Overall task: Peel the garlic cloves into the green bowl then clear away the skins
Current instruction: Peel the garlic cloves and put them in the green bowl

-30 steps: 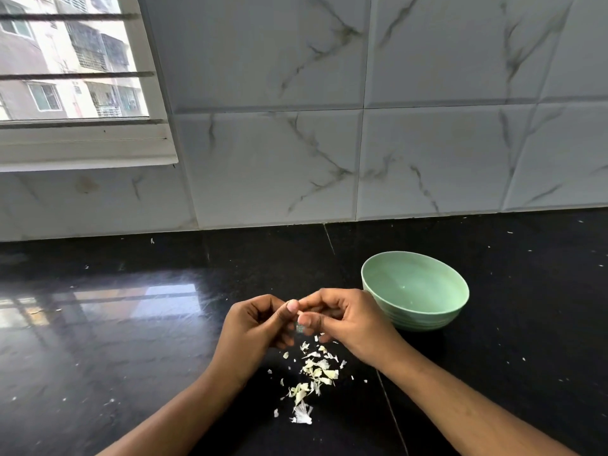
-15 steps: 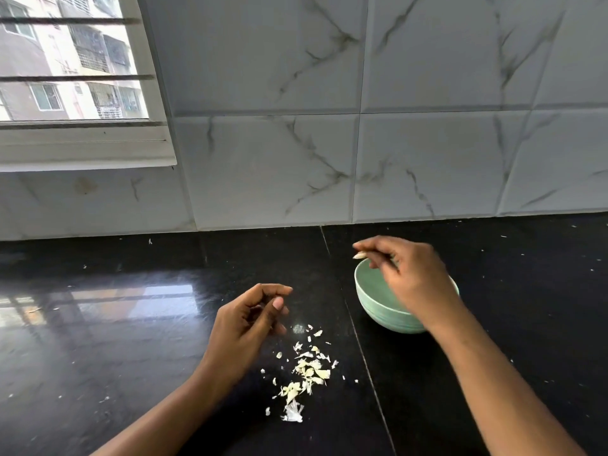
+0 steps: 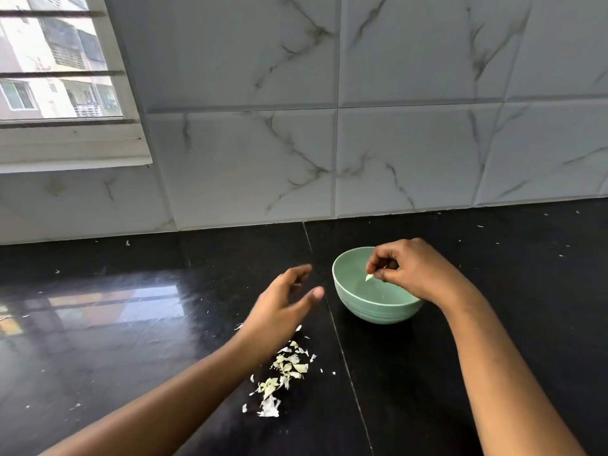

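Right hand (image 3: pixel 413 273) is over the green bowl (image 3: pixel 371 312), thumb and fingertips pinched together on a garlic clove (image 3: pixel 369 277). Only its pale, pointed tip shows below the fingers, inside the rim and above the bowl's floor. The rest of the fingers on that hand are curled in tight.

Left hand (image 3: pixel 283 311) is apart from it, at the bowl's 9 o'clock, near the rim but not touching. Its fingers are loose and spread, thumb out, nothing in it. It's blurred, so I can't tell whether it grazes the table (image 3: pixel 131 357) or hangs just over it.

The skins (image 3: pixel 286 370) lie in a scattered heap on the black table at the bowl's 7 o'clock, well apart from it. The left wrist covers the heap's upper edge. A thin seam in the tabletop runs between heap and bowl.

The bowl stands upright on the table, right forearm coming in from 5 o'clock. Tiny pale flecks dot the table towards 1 o'clock and out at 9. Marbled wall tiles (image 3: pixel 394 143) back the scene at 12 o'clock, and a window (image 3: pixel 59 60) sits at 10 o'clock.
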A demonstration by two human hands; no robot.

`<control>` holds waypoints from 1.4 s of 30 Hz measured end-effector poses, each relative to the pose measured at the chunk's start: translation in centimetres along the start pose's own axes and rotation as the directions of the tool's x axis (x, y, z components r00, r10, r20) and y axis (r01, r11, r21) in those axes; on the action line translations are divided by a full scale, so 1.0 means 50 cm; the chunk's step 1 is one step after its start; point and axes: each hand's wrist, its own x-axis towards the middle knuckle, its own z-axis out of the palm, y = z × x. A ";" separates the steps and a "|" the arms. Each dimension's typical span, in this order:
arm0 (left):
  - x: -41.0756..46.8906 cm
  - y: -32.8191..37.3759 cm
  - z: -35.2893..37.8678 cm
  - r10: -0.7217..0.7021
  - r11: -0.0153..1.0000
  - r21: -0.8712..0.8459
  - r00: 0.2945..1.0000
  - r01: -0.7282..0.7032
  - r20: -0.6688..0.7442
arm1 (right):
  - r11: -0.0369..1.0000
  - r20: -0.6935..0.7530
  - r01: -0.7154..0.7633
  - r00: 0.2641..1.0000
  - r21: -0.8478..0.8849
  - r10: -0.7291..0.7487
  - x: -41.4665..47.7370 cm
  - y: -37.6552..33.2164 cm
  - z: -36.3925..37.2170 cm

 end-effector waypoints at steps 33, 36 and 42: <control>0.086 0.038 0.130 -0.210 0.944 -0.278 0.973 0.176 -0.099 | 0.996 -0.115 0.081 0.990 0.042 -0.076 0.005 0.000 0.006; 0.091 0.040 0.129 -0.257 0.920 -0.324 0.964 0.220 -0.074 | 0.976 -0.317 0.207 0.932 0.071 -0.174 0.014 -0.013 0.024; 0.083 0.050 0.060 -0.226 0.893 -0.380 0.971 0.240 0.082 | 0.868 -0.529 0.456 0.795 0.198 -0.297 -0.011 -0.111 0.086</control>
